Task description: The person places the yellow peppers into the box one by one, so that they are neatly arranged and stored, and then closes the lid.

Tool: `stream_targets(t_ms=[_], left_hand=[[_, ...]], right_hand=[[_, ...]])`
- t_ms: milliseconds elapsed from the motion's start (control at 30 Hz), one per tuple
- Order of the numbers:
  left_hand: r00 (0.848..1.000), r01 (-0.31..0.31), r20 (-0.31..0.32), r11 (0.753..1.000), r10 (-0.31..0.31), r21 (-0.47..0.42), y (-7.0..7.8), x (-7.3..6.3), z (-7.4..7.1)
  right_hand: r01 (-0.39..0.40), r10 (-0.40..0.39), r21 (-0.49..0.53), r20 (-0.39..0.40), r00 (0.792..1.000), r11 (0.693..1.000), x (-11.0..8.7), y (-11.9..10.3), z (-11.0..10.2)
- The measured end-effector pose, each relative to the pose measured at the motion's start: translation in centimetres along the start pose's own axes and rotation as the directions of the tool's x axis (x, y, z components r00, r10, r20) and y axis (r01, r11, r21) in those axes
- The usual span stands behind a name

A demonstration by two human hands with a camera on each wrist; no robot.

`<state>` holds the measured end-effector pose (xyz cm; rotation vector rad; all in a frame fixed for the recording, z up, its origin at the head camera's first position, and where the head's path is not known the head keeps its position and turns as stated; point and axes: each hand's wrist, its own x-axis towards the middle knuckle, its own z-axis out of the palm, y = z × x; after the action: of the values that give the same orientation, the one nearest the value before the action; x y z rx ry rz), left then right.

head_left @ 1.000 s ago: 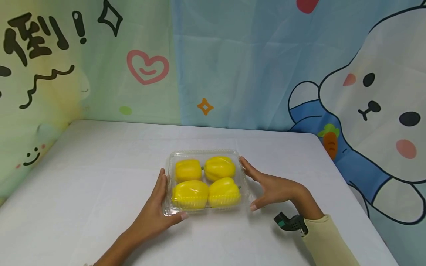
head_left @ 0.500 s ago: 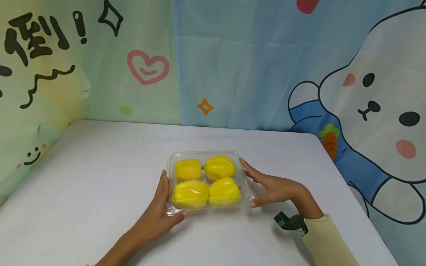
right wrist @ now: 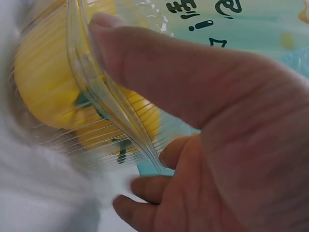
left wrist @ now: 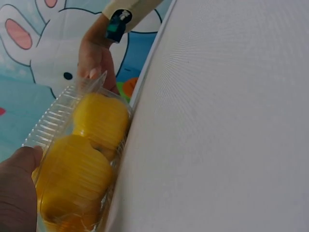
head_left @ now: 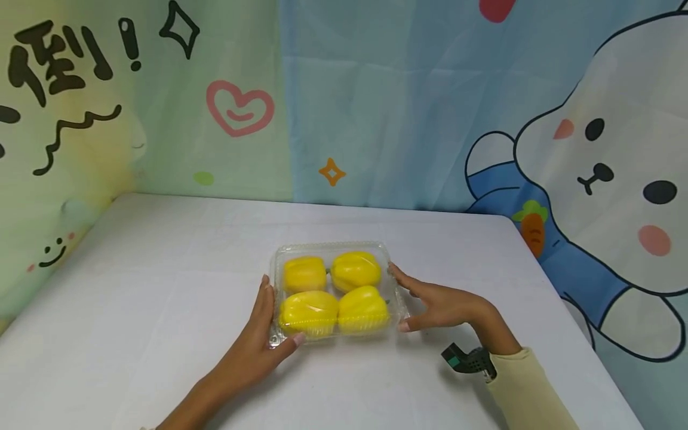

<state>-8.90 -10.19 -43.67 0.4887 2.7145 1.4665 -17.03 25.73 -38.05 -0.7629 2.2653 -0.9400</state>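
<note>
A clear plastic clamshell box (head_left: 329, 286) with its lid down sits on the white table, holding several yellow bell peppers (head_left: 309, 312). My left hand (head_left: 257, 334) grips its near left corner, fingers along the left side and thumb at the front edge. In the left wrist view the thumb (left wrist: 26, 162) lies against the ridged rim. At the right side is my right hand (head_left: 438, 303), fingertips by the rim and thumb near the front right corner. Seen from the right wrist, that thumb (right wrist: 145, 58) overlaps the rim, with the other fingers loosely bent below. Green stems show through the plastic.
The white table (head_left: 177, 257) extends around the box, its far edge meeting a printed cloth backdrop (head_left: 376, 119) with a cartoon rabbit. A black wrist camera (head_left: 469, 359) sticks out from the right cuff, low over the tabletop.
The box's near left corner has shifted slightly right, along with my left hand. My right fingertips have slid a little toward me down the right side, and the right thumb has moved slightly inward.
</note>
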Motion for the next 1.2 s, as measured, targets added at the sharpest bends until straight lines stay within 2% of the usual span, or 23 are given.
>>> stream_targets(t_ms=[133,233,333,467,567,633,700,800,867,933,967,1033,1100,1167,1200], left_hand=[[1.0,0.009,-0.022,1.0,-0.01,-0.023,-0.1,0.1,0.0],[0.999,0.033,-0.021,0.998,-0.034,-0.051,0.0,0.0,0.3],[0.996,0.084,-0.006,0.994,-0.084,-0.07,0.3,-0.2,0.3],[0.982,0.189,0.035,0.962,-0.186,-0.197,1.1,-0.6,-0.7],[0.965,0.261,0.064,0.908,-0.255,-0.328,1.6,-0.8,-1.7],[0.95,0.307,0.073,0.873,-0.302,-0.38,1.9,-0.9,-2.3],[0.926,0.369,0.084,0.839,-0.368,-0.4,2.1,-0.9,-2.7],[0.889,0.447,0.095,0.801,-0.449,-0.399,2.0,-1.1,-3.4],[0.877,0.47,0.129,0.77,-0.462,-0.432,1.9,-1.2,-3.8],[0.874,0.477,0.178,0.728,-0.452,-0.492,1.8,-1.2,-4.3],[0.875,0.477,0.21,0.699,-0.437,-0.533,1.7,-1.2,-4.4],[0.869,0.488,0.276,0.622,-0.41,-0.613,1.4,-1.2,-4.7],[0.861,0.501,0.32,0.556,-0.394,-0.664,1.3,-1.1,-4.8],[0.854,0.513,0.35,0.507,-0.386,-0.692,1.1,-1.2,-4.9],[0.85,0.518,0.358,0.494,-0.386,-0.698,1.1,-1.2,-4.9]], right_hand=[[0.01,-0.009,0.029,-0.026,1.0,1.0,0.1,0.1,0.3],[-0.013,0.015,0.034,-0.065,0.998,0.999,-0.4,0.4,0.7],[-0.006,0.009,0.03,-0.112,0.994,1.0,-1.0,0.8,1.4],[0.027,-0.022,0.029,-0.176,0.984,0.999,-1.4,0.9,2.1],[0.038,-0.03,0.033,-0.212,0.977,0.999,-1.4,0.8,2.4],[0.053,-0.041,0.048,-0.223,0.974,0.997,-1.4,0.7,2.5],[0.073,-0.056,0.068,-0.223,0.973,0.995,-1.4,0.7,2.6],[0.096,-0.072,0.108,-0.204,0.976,0.99,-1.2,0.6,2.8],[0.099,-0.071,0.139,-0.192,0.979,0.985,-1.2,0.5,2.9],[0.098,-0.065,0.182,-0.18,0.981,0.978,-1.2,0.5,3.0],[0.098,-0.061,0.211,-0.175,0.983,0.973,-1.2,0.5,3.1],[0.096,-0.053,0.266,-0.166,0.985,0.959,-1.3,0.5,3.2],[0.104,-0.056,0.324,-0.154,0.986,0.94,-1.5,0.5,3.4],[0.112,-0.061,0.369,-0.147,0.987,0.923,-1.5,0.5,3.6],[0.114,-0.062,0.386,-0.145,0.988,0.915,-1.6,0.5,3.6]])
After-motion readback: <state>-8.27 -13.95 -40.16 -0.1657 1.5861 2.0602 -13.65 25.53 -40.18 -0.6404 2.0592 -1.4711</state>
